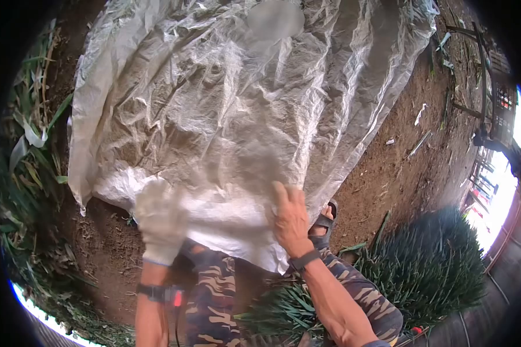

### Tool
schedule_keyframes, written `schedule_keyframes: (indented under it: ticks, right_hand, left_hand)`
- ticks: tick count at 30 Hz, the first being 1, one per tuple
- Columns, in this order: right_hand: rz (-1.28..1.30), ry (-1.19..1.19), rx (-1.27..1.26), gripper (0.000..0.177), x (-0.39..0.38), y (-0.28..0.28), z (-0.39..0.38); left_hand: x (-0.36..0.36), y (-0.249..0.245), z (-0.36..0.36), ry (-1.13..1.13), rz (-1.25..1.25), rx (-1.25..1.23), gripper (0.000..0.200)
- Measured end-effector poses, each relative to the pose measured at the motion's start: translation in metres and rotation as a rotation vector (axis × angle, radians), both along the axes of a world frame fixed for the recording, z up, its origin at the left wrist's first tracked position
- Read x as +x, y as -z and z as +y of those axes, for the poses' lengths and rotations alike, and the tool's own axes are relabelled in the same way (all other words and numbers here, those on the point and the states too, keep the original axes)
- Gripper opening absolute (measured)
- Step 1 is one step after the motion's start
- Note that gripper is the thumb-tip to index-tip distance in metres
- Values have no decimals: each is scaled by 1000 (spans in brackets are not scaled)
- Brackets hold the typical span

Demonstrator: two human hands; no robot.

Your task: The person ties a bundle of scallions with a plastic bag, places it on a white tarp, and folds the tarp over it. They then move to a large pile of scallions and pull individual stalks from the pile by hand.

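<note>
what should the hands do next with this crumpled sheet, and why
I'd probably draw the near edge of the shiny sheet gently sideways between the gloved left hand and the bare right hand: both are at that edge, and it looks bunched there, with creases running across the rest.

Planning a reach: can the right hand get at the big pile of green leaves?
Probably yes: the right hand is at the plastic sheet, and the leaves lie on that side, though the trouser leg is partly between.
</note>
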State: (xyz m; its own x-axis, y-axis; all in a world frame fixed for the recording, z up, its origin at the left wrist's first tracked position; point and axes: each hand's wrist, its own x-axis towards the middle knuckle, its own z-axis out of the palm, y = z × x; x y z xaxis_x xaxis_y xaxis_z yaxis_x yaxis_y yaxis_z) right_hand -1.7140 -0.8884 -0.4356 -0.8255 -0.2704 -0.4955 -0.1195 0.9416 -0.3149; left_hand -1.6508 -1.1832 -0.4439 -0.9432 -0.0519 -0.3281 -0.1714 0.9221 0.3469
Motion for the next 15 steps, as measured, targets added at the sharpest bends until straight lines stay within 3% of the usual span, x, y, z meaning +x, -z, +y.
schedule_keyframes:
  ticks: [1, 3, 4, 6, 7, 8, 9, 11, 13, 15]
  right_hand:
    - [-41, -116, 78, 32, 20, 23, 14]
    - [-223, -356, 190, 29, 50, 33, 33]
    - [-361, -463, 86, 23, 77, 29, 53]
    - [-656, -566, 173, 16, 137, 36, 88]
    - [-733, -645, 129, 16, 125, 12, 86]
    - [-741, -627, 93, 17, 114, -11, 83]
    - [-741, -613, 69, 19, 100, -26, 82]
    - [-599, -609, -82, 18, 74, -61, 86]
    - [-635, -505, -12, 17, 49, -90, 81]
    - [-530, -501, -108, 18, 19, -132, 87]
  left_hand:
    - [-8, -3, 11, 204, -131, -39, 56]
    - [18, 8, 2, 117, -142, 60, 50]
    - [22, 2, 3, 25, -307, -78, 46]
    - [79, 6, -26, -144, -359, -161, 29]
    - [109, 1, -43, -99, -545, -358, 28]
    - [107, -30, -53, -154, -833, -348, 29]
    - [126, -43, -63, -263, -896, -306, 28]
    - [164, -84, -63, -317, -718, -361, 24]
    - [183, -131, -49, -328, -619, -360, 20]
    - [222, -162, -45, -371, -551, -127, 25]
